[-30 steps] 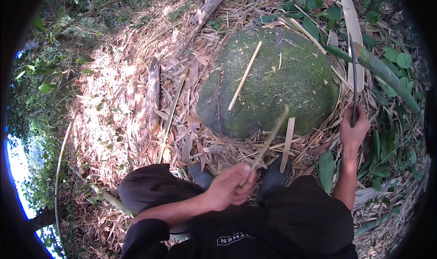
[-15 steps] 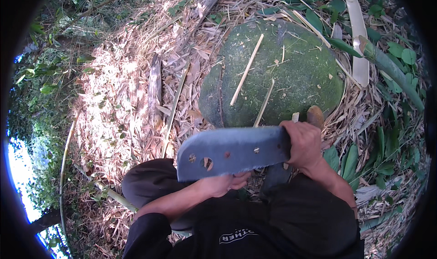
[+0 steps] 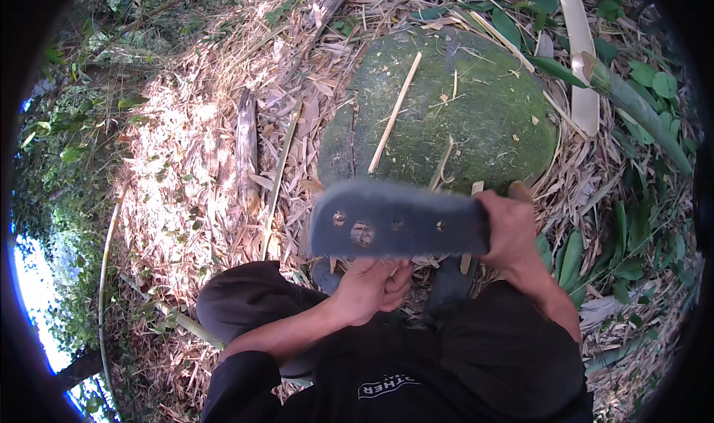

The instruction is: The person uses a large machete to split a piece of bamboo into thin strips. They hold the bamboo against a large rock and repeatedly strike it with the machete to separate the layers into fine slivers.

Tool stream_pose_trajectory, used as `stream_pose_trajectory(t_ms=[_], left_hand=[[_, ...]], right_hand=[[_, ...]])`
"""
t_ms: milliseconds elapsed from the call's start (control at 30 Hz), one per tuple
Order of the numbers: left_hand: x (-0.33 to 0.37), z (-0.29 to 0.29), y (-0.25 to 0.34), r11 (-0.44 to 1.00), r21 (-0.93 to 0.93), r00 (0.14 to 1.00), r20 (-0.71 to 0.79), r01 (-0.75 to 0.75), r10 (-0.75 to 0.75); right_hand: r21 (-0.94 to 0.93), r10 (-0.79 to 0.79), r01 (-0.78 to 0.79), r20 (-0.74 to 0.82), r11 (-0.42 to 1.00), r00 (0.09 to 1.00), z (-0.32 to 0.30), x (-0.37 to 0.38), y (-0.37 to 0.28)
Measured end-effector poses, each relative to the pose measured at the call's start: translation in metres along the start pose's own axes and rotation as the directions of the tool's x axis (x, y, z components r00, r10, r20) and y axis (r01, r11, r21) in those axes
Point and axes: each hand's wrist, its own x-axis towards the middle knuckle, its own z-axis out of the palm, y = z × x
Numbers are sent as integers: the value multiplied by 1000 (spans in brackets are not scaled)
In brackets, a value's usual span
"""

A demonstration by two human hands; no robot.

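Note:
My right hand (image 3: 510, 233) is closed round the handle of a broad machete (image 3: 390, 218). Its dark blade has several holes and reaches leftward, blurred along the upper edge. Just below the blade is my left hand (image 3: 370, 289), its fingers curled together. The blade covers the fingertips, so what they hold, if anything, is hidden. Beyond the machete sits a large mossy rock (image 3: 476, 118). A thin bamboo strip (image 3: 442, 166) with a curled shaving runs down behind the blade. Another pale bamboo strip (image 3: 396, 112) lies across the rock.
Dry leaves and bamboo shavings (image 3: 182, 166) cover the ground. A green bamboo pole (image 3: 643, 114) and a flat split bamboo piece (image 3: 581, 66) lie at the far right. A weathered stick (image 3: 246, 140) lies left of the rock. My bent knee (image 3: 249, 296) is close to my left forearm.
The machete has moved slightly up and to the right with my right hand. My left hand has shifted a little upward and shows more below the blade.

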Motion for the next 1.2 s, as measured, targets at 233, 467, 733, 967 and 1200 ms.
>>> stream_pose_trajectory(t_ms=[233,467,733,967,1200], left_hand=[[-8,-18,-7,987,158,1000,21,-16,13],[-10,-5,-6,984,175,1000,-26,17,-12],[-32,7,-13,1000,18,981,194,6,-9],[0,-10,-10,1000,17,999,-33,-16,17],[-6,-9,-9,992,-94,986,-137,82,-95]], right_hand=[[-53,-79,79,13,995,997,4,2,-5],[-159,-125,103,-140,982,982,-6,0,0],[-58,531,-588,-367,807,764,-48,-6,85],[57,-47,55,-135,997,990,6,-17,13],[103,-128,123,41,987,991,14,-8,-8]])
